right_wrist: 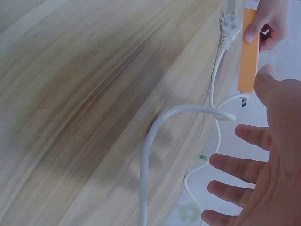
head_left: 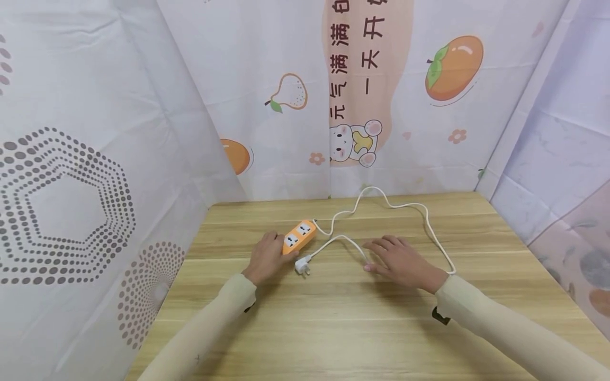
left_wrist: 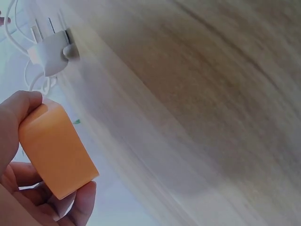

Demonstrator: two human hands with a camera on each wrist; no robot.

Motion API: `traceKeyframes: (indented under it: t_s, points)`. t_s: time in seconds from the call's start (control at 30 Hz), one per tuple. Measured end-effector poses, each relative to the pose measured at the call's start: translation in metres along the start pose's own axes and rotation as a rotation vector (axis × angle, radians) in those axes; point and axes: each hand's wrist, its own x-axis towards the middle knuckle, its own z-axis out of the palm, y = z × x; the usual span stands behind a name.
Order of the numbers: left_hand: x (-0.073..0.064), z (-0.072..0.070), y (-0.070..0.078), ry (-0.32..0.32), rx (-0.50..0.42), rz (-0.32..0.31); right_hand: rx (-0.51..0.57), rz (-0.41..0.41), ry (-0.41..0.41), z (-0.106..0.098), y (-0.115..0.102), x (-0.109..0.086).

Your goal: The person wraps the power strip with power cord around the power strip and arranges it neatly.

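An orange power strip (head_left: pixel 297 236) with two white socket faces lies slanted on the table, left of centre. My left hand (head_left: pixel 268 257) grips its near end, thumb along one side and fingers round the other; the left wrist view shows the strip's plain orange end (left_wrist: pixel 59 146) between them. Just in front of the thumb is the white plug (head_left: pixel 302 265), its metal prongs exposed. From the plug a white cord (head_left: pixel 339 236) arches towards my right hand (head_left: pixel 400 262). That hand is held palm down with fingers spread, the cord passing close by its thumb and index finger.
The rest of the cord (head_left: pixel 414 204) loops across the back of the wooden table (head_left: pixel 333 328) and down beside the right wrist. A printed curtain (head_left: pixel 286 159) hangs behind the table, with more cloth at both sides.
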Motion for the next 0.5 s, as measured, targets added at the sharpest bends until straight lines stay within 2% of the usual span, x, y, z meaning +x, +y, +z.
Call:
traceKeyframes:
  t_s: [0.27, 0.5]
  points:
    - [-0.0052, -0.0034, 0.0051, 0.015, -0.025, 0.022, -0.020, -0.009, 0.009, 0.0041, 0.0015, -0.0014]
    - [-0.0093, -0.0071, 0.0081, 0.047, -0.002, 0.056, -0.011, -0.002, 0.006, 0.0051, 0.0007, -0.0007]
